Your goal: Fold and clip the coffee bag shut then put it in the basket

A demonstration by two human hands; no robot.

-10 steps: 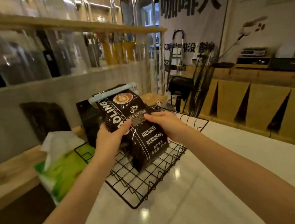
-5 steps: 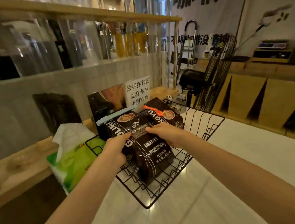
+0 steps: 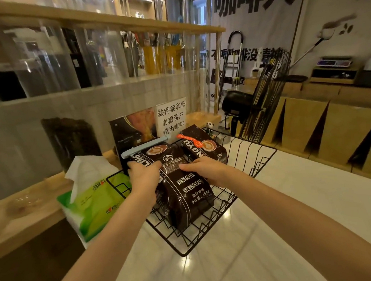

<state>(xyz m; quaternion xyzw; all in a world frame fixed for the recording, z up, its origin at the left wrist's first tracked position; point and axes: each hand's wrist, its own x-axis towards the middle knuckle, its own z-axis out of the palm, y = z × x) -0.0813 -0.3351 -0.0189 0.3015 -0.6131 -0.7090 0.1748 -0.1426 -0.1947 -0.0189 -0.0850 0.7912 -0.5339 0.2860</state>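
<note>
Both hands, the left hand (image 3: 144,178) and right hand (image 3: 206,171), grip the clipped coffee bag (image 3: 184,189) by its sides as it rests inside the wire basket (image 3: 260,158). The full, glossy bag looks heavy and slippery, so its flanks seem the best place to hold it.

white counter (image 3: 298,209), wire basket (image 3: 257,156), tissue pack (image 3: 93,204)

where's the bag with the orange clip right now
In the head view the bag with the orange clip lies in the far part of the wire basket, just right of the blue-clipped coffee bag and below the white paper sign.
</note>
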